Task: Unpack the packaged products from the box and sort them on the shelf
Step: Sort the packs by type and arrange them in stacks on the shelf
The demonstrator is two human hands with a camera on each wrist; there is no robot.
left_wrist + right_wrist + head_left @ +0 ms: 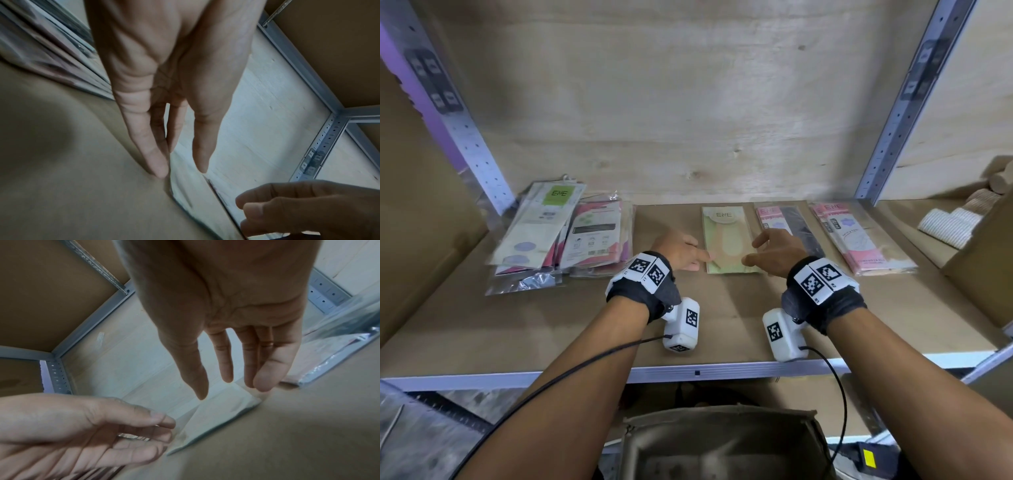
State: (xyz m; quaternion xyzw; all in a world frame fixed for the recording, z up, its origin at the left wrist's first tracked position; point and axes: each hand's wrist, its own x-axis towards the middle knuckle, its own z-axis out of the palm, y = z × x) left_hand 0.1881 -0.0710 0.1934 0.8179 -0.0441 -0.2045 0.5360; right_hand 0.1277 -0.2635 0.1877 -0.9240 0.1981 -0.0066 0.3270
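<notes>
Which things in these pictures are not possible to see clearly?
- Box contents: head view, bottom edge cuts it off.
- Small print on the left pile: head view, blurred and too small.
- Black packet: head view, right hand covers its near end.
- Green packet print: left wrist view, dim.

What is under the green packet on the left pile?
The green packet lies on top of a messy pile. Pink packets and clear plastic poke out beneath it. How many packets lie underneath is hidden, because the top ones cover them.
</notes>
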